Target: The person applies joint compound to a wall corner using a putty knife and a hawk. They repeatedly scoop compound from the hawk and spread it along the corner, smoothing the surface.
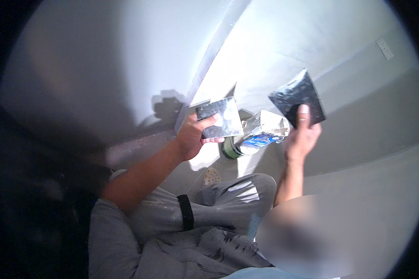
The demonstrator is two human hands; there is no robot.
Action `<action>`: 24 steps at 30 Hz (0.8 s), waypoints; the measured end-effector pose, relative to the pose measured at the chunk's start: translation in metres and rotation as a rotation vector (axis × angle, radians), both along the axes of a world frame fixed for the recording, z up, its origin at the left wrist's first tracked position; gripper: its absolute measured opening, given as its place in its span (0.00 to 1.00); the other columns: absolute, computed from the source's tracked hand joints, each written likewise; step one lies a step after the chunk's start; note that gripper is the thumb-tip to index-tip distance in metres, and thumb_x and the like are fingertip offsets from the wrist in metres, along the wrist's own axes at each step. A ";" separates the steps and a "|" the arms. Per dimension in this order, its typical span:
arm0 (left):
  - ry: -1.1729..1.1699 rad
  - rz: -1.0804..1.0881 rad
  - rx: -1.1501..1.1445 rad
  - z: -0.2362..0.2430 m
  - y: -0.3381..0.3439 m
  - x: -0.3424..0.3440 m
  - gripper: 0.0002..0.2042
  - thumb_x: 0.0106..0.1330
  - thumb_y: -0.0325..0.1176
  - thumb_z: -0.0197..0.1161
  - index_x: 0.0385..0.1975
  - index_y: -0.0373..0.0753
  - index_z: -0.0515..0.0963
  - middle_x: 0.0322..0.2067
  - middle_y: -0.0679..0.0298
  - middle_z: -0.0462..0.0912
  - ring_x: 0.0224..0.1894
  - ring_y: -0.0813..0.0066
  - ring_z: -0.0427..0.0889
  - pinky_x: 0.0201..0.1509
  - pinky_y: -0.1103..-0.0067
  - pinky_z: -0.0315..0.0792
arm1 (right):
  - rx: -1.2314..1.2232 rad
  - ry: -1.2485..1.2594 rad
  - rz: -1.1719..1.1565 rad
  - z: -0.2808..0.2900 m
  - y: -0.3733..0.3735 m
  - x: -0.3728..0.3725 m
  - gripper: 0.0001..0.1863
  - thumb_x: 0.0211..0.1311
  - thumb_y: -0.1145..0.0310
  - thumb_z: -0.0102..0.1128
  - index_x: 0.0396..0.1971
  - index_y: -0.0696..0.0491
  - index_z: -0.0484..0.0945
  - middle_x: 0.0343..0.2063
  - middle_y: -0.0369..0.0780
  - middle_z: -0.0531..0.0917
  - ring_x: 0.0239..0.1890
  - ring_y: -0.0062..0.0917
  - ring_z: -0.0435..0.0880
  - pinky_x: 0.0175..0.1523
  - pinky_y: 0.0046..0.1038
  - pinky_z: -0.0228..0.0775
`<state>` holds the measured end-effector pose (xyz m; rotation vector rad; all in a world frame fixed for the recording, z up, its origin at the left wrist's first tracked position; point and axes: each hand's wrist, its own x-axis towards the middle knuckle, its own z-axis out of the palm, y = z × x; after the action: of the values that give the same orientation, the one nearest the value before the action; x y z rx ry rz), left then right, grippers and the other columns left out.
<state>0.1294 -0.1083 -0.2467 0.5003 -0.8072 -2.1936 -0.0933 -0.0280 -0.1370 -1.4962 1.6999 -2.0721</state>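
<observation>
My left hand (190, 138) is closed round a flat, squarish putty spreader (229, 116), dark at one end and smeared pale over the rest. Further right and a little higher, my right hand (302, 139) grips a second putty spreader (298, 95); this one is black, with whitish residue along its far edge. The thumb lies flat against its face. The two spreaders are apart. Below and between them stands a whitish container (260, 139) with a blue label, partly hidden by the left spreader. A green round rim (229, 149) shows beside its lower end.
A pale wall (158, 46) rises on the left and meets another brightly lit wall (284, 37) at a corner. An electrical outlet (385, 49) is set in the right wall. My bent legs (228, 200) are below the hands, near a dotted slipper (212, 176).
</observation>
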 end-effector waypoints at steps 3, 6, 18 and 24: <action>0.099 0.139 0.088 0.010 0.010 0.000 0.14 0.75 0.37 0.60 0.55 0.40 0.73 0.47 0.61 0.82 0.45 0.72 0.86 0.39 0.74 0.86 | 0.030 0.150 0.045 -0.028 -0.001 0.024 0.17 0.71 0.70 0.63 0.54 0.64 0.80 0.41 0.42 0.87 0.45 0.23 0.83 0.52 0.27 0.75; 0.270 0.151 0.016 0.040 0.016 0.005 0.14 0.75 0.38 0.61 0.53 0.39 0.73 0.44 0.62 0.83 0.43 0.73 0.86 0.39 0.77 0.86 | -0.151 0.266 0.102 -0.038 0.001 0.040 0.21 0.63 0.80 0.65 0.57 0.64 0.78 0.44 0.45 0.86 0.46 0.24 0.84 0.52 0.25 0.75; 0.397 0.222 -0.046 0.028 0.024 0.019 0.16 0.75 0.36 0.58 0.58 0.37 0.71 0.46 0.60 0.82 0.44 0.71 0.87 0.38 0.81 0.86 | 0.249 1.442 0.244 0.045 -0.012 -0.018 0.34 0.51 0.83 0.58 0.60 0.42 0.81 0.52 0.39 0.83 0.57 0.36 0.80 0.58 0.37 0.75; 0.008 0.133 -0.559 -0.064 -0.011 0.002 0.18 0.72 0.37 0.65 0.57 0.40 0.71 0.47 0.59 0.79 0.46 0.67 0.82 0.46 0.72 0.84 | -0.174 1.818 0.128 0.181 -0.067 0.070 0.10 0.62 0.77 0.61 0.42 0.53 0.84 0.32 0.40 0.85 0.38 0.31 0.83 0.53 0.33 0.76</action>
<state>0.1317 -0.1190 -0.3109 0.2524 -1.2844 -1.7430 -0.0234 -0.0949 0.0443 -3.7771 1.2614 -0.2944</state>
